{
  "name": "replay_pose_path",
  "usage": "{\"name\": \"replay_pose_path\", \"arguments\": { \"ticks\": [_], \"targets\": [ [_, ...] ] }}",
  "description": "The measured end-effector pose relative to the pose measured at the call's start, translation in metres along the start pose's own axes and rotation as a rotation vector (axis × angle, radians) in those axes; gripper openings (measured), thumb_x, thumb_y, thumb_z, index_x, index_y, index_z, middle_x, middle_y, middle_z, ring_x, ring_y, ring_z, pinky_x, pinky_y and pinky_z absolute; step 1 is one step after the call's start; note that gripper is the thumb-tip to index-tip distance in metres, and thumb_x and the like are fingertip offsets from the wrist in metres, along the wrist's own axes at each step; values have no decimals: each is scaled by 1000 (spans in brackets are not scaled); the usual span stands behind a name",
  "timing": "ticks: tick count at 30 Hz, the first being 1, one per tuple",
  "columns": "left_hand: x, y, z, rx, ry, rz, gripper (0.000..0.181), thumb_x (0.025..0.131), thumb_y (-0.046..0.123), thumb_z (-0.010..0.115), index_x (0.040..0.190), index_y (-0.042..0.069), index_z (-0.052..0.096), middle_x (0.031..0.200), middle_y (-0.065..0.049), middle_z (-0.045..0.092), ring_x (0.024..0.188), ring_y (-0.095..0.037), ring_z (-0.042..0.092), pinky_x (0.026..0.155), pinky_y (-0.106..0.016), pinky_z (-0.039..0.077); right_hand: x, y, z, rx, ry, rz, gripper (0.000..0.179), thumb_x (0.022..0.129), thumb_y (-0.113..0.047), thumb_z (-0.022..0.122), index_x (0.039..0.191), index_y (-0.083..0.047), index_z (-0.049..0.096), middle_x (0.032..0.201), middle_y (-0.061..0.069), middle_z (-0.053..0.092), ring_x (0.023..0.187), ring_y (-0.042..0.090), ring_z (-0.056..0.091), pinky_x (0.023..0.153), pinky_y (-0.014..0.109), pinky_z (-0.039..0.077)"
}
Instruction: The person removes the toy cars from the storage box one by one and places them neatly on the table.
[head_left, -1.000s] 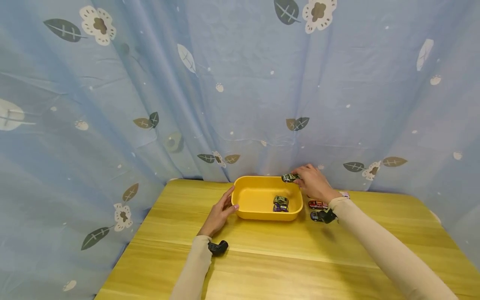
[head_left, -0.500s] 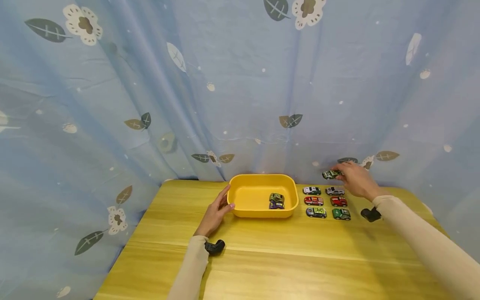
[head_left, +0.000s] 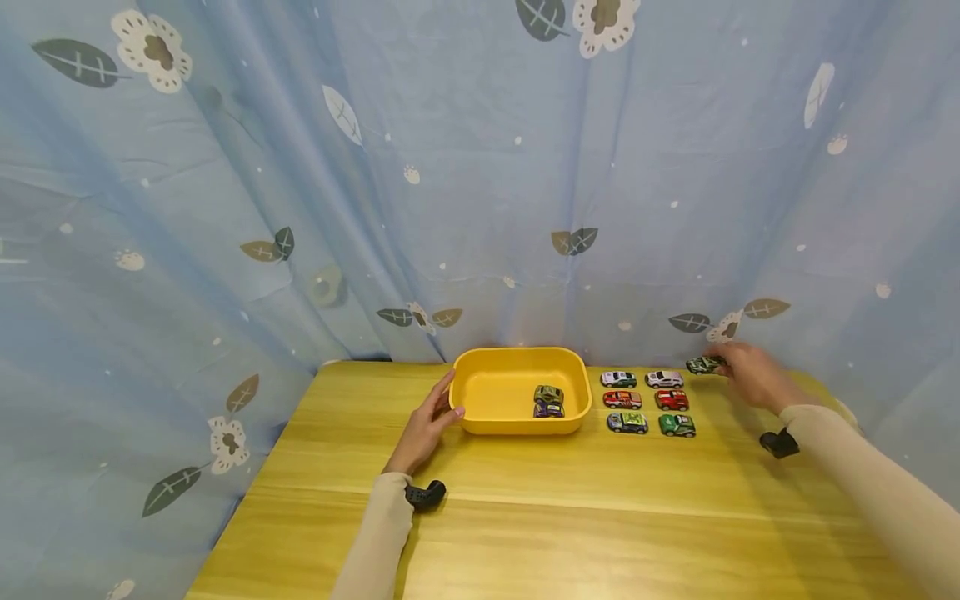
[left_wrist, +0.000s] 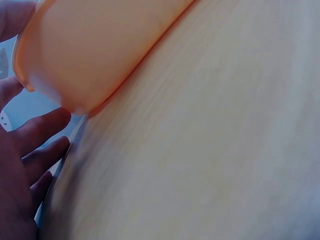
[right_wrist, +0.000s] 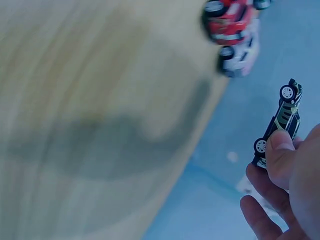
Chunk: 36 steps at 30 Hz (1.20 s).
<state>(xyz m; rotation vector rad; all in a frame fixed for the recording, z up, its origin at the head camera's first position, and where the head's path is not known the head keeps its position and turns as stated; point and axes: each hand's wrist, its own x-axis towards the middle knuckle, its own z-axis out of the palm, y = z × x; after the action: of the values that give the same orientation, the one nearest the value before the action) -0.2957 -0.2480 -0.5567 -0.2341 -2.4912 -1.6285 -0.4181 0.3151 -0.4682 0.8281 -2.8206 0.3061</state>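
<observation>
Between the thumb and fingers of my right hand (head_left: 757, 377) a dark green-and-black toy car (right_wrist: 281, 122) is pinched by its rear end. In the head view it is at the table's far edge, right of the other cars; in the right wrist view it is clear of the tabletop. My left hand (head_left: 422, 429) holds the left end of a yellow plastic bin (head_left: 480, 425), thumb toward the front and fingers toward the back. An olive toy car (head_left: 549, 394) and a purple toy car (head_left: 549, 410) lie side by side inside the bin.
Right of the bin, two columns of toy cars stand on the wooden table (head_left: 525, 517). They include a red-orange car (head_left: 622, 400), a red car (head_left: 672, 400), a green car (head_left: 678, 426) and a silver car (head_left: 664, 380). A blue patterned curtain (head_left: 480, 208) hangs behind.
My right hand has carried the dark green car from above the bin's right end rightward past the row of cars, then slightly lower. The left hand stays on the bin.
</observation>
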Motion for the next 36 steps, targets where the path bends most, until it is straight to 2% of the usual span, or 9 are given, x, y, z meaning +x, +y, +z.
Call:
{"name": "replay_pose_path", "arguments": {
  "ticks": [9,16,22,28,32,36],
  "targets": [
    [1,-1,1,14,7,-8,73,103,33,70,166,37,36,160,-13,54,149,-31,52,125,-56,36,-12,18,23,18,13,23,31,92,7,71,123,11,68,118,36,69,102,56,68,89,69,56],
    [1,-1,2,9,12,-8,73,103,29,70,167,36,35,162,-12,51,150,-31,50,125,-57,36,-13,29,34,66,-7,47,29,96,8,64,124,11,68,117,37,69,104,59,67,91,71,53],
    [0,-1,2,6,10,-16,72,103,29,70,167,34,36,161,-13,52,150,-31,51,125,-56,37,-16,30,41,97,-22,80,28,97,7,63,124,12,68,118,37,68,107,61,65,94,73,52],
    [-1,-2,1,0,6,-11,72,103,31,70,167,33,36,161,-14,53,150,-32,51,125,-58,36,-18,26,45,84,-25,109,27,99,6,62,125,13,67,120,38,67,111,61,62,96,73,50],
    [0,-2,1,-9,15,-1,73,103,32,71,167,35,36,159,-13,55,149,-32,52,124,-58,37,-16,27,46,84,-16,104,28,99,5,63,126,12,66,123,38,66,113,61,61,96,73,49],
    [0,-2,1,-15,9,2,73,103,31,71,167,34,36,160,-14,54,149,-32,52,124,-58,37,-15,30,47,97,-29,82,38,96,5,66,133,13,61,129,41,62,117,64,59,99,75,47]
  ]
}}
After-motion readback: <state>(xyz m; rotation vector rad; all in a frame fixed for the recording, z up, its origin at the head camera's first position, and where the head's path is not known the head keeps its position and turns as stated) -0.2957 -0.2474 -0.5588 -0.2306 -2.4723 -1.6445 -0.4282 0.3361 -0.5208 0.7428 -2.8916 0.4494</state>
